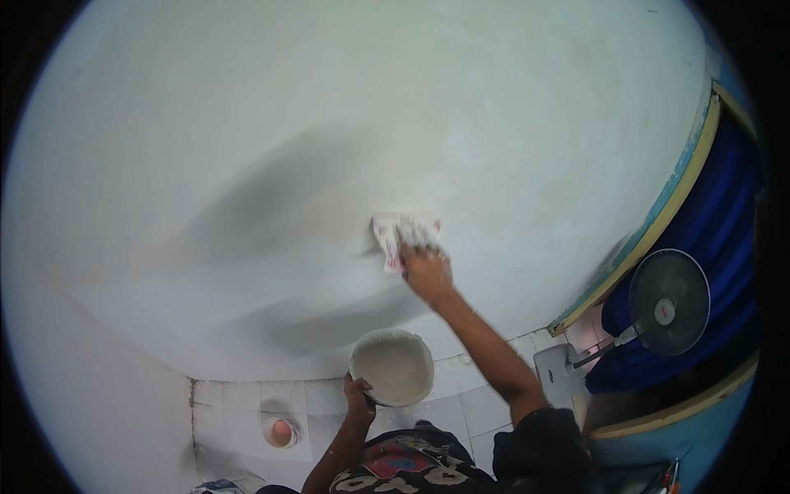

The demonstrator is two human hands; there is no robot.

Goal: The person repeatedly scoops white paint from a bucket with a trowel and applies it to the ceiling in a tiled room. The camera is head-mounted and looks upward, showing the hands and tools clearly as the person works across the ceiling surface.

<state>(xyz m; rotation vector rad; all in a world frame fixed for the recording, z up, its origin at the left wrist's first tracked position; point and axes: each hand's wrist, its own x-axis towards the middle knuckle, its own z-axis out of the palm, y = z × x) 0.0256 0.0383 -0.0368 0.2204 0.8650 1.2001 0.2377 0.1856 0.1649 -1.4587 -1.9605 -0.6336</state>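
My right hand (428, 270) reaches up to the wall (527, 156), its fingers closed on a flat white putty spreader (387, 235) with reddish markings. The spreader's upper edge lies against the wall surface or very close to it. White paste covers part of the spreader and my fingers. Lower down, my left hand (359, 397) grips the side of a round bowl (392, 369), thumb at the rim. Pale grey-white paste coats the bowl's inside. The bowl is held above the floor, in front of my body.
Below is a white tiled floor (247, 399). A small white tub (280, 432) with something orange-pink in it stands at the left. At the right, a standing fan (668, 305) is in front of a blue curtain (724, 222) in a yellow-framed doorway (691, 177).
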